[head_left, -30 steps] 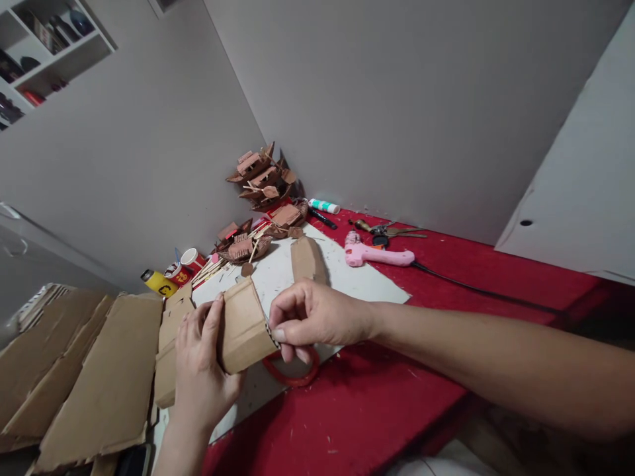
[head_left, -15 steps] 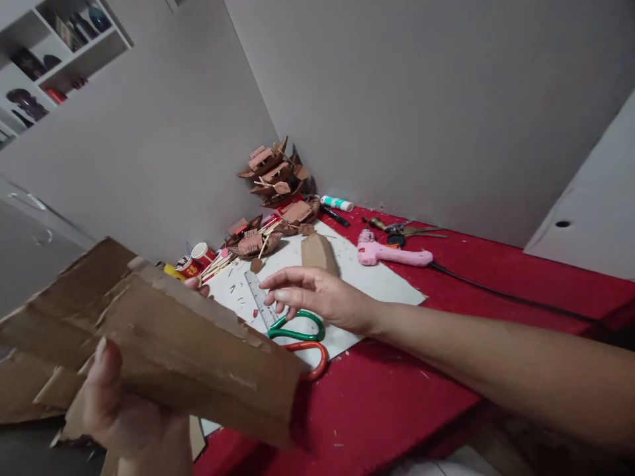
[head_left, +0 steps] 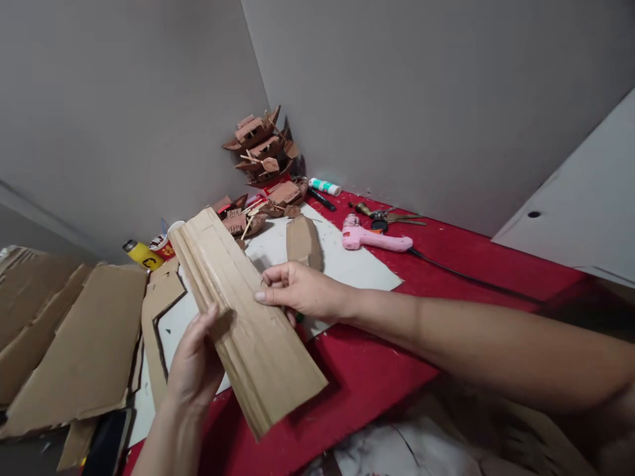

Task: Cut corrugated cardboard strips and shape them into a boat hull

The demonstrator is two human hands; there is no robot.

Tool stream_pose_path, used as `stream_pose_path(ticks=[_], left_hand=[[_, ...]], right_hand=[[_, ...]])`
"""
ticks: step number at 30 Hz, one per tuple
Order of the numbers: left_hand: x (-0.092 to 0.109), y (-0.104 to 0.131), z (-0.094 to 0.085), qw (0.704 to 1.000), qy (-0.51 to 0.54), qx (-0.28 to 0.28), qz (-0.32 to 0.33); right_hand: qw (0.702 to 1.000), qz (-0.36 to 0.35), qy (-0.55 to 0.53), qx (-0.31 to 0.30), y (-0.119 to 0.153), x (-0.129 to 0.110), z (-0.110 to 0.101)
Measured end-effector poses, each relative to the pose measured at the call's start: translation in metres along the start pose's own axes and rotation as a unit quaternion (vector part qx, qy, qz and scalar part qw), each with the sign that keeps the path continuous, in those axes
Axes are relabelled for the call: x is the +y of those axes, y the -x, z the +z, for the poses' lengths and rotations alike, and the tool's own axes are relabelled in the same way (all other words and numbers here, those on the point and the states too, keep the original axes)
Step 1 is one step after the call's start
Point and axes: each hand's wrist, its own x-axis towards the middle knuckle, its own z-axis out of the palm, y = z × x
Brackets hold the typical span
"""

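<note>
Cardboard strip, long, tan, ridged along one edge, left hand clasping it, right hand pinching its side

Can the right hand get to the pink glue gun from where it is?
Probably yes: the right hand only pinches the cardboard strip, and the glue gun lies uncovered just beyond.

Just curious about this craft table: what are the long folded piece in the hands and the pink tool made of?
The folded piece looks like plain brown corrugated cardboard: matte, with creased ridges and raw cut edges. The pink glue gun seems moulded plastic, smooth and slightly glossy.
</note>
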Motion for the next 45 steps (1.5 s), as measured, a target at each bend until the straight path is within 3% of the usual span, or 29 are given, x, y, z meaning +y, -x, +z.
stream_pose_path(ticks=[4,8,19,26,28,32,36,40,45], left_hand=[[-0.019,-0.003,-0.006,0.996,-0.071,-0.043,-0.045],[-0.03,-0.008,-0.013,0.994,-0.076,-0.06,-0.048],[-0.033,-0.012,-0.022,0.996,-0.067,-0.048,-0.03],[-0.037,-0.014,-0.025,0.991,-0.078,-0.107,-0.02],[-0.038,-0.014,-0.027,0.991,-0.067,-0.113,-0.033],[-0.04,-0.016,-0.027,0.991,-0.038,-0.115,-0.061],[-0.042,-0.018,-0.026,0.988,-0.045,-0.143,-0.036],[-0.046,-0.021,-0.024,0.992,-0.05,-0.118,-0.019],[-0.048,-0.02,-0.022,0.993,-0.114,-0.023,-0.011]], right_hand=[[0.999,0.01,0.015,0.033,-0.003,-0.001,-0.002],[0.997,0.024,0.074,0.02,-0.004,-0.001,-0.005],[0.992,0.022,0.114,0.043,-0.006,0.003,-0.011],[0.984,0.019,0.168,0.051,-0.004,0.014,-0.01],[0.962,-0.048,0.252,0.088,-0.002,0.016,-0.01],[0.864,-0.212,0.432,0.15,0.005,0.018,-0.007],[0.809,-0.308,0.49,0.103,0.015,0.018,0.003],[0.762,-0.299,0.574,0.02,0.019,0.024,0.007],[0.72,-0.267,0.64,-0.037,0.018,0.029,0.005]])
